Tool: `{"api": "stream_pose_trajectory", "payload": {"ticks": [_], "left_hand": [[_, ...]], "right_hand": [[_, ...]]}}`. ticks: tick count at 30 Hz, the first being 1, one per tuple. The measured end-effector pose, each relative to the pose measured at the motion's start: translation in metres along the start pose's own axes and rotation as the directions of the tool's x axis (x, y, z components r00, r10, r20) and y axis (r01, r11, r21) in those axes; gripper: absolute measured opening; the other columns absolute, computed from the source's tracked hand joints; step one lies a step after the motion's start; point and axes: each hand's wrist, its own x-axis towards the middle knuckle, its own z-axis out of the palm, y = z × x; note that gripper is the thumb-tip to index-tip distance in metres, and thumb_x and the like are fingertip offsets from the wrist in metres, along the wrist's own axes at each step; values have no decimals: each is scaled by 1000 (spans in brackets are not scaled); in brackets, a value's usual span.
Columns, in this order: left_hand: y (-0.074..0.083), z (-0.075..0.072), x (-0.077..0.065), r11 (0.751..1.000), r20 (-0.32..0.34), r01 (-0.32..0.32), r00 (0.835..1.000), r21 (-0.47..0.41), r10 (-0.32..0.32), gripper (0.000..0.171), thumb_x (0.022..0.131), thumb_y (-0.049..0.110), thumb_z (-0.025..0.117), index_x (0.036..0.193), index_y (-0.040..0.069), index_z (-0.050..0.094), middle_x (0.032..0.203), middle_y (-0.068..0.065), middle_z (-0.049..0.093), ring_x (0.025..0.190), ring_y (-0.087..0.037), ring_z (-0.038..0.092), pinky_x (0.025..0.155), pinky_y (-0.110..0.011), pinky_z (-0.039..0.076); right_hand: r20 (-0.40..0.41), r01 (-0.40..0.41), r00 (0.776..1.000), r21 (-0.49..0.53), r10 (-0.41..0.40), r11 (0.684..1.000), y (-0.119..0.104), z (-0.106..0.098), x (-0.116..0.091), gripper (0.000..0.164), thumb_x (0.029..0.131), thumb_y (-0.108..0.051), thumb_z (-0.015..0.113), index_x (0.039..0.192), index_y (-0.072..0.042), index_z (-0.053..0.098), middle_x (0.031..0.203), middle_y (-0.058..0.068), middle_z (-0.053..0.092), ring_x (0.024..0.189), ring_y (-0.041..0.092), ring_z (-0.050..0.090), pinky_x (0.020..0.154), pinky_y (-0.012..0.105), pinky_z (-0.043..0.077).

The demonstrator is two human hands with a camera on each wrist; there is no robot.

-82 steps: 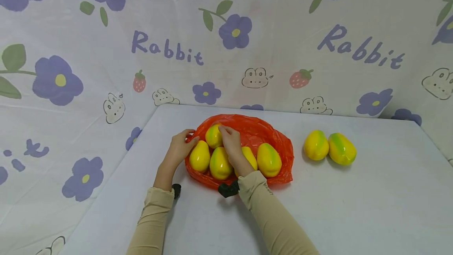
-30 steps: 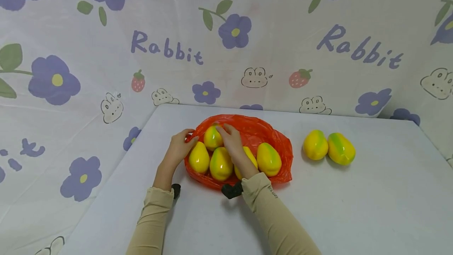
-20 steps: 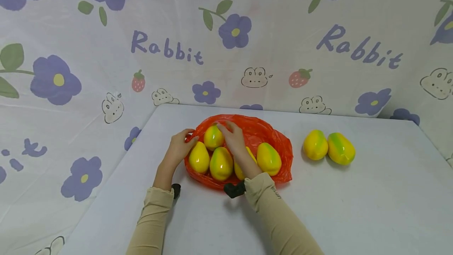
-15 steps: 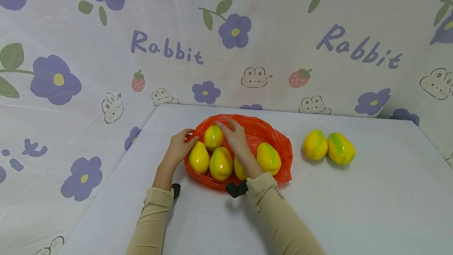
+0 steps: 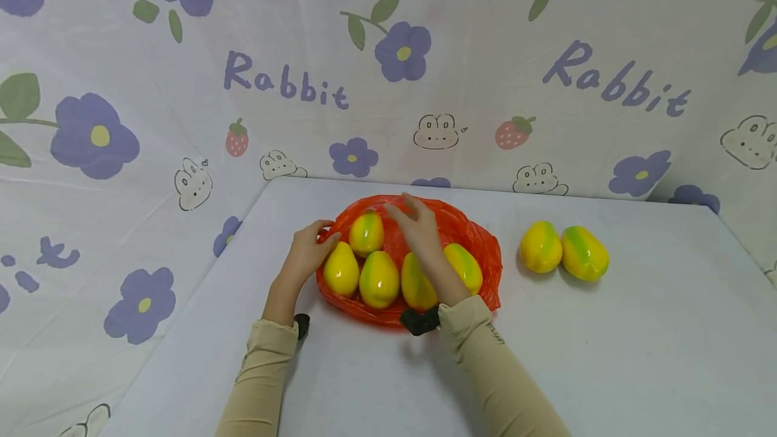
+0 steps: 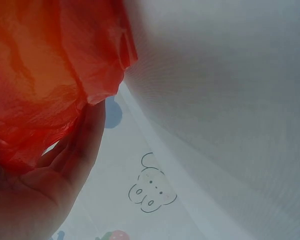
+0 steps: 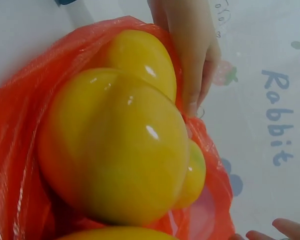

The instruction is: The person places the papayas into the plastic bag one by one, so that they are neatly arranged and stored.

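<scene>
Fruit, pear-like and glossy yellow with green streaks (image 5: 379, 280), lies five strong inside a crinkled red bag of thin plastic film (image 5: 470, 231) on a white table (image 5: 637, 342). The person's left hand (image 5: 305, 248) holds the bag's left rim, fingers behind the film; the right hand (image 5: 419, 229) is above the bag, fingers spread and holding nothing, near the rearmost fruit (image 5: 367, 235). Beyond the bag's right side rest a rounded yellow fruit (image 5: 541, 247) and an oblong, green-striped one (image 5: 585, 253), side by side. Their hard shine suggests stiff, slippery skins; weight cannot be told. Each would probably sit best gripped round its widest part. The film looks soft, light and easily torn, better held by gathered rim folds.
</scene>
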Motion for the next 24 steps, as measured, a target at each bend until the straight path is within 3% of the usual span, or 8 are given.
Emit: {"api": "stream_pose_trajectory", "payload": {"ticks": [15, 24], "left_hand": [[-1, 2, 1, 1000, 2, -6, 1000, -2, 6, 46, 100, 30, 53, 141, 9, 47, 134, -20, 55, 113, -33, 57, 100, -48, 51], [0, 2, 2, 1000, 7, 0, 1000, -7, 0, 47, 100, 31, 53, 142, 9, 47, 134, -19, 55, 113, -33, 56, 101, -48, 51]], "right_hand": [[-31, 11, 999, 6, -11, 1000, -11, -32, -11, 64, 95, -48, 57, 150, -23, 37, 156, 4, 38, 144, 25, 37, 115, 47, 38], [-51, 58, 997, -10, -59, 998, -9, -48, -14, 65, 97, -45, 55, 151, -16, 35, 157, 8, 36, 146, 27, 33, 116, 46, 36]]}}
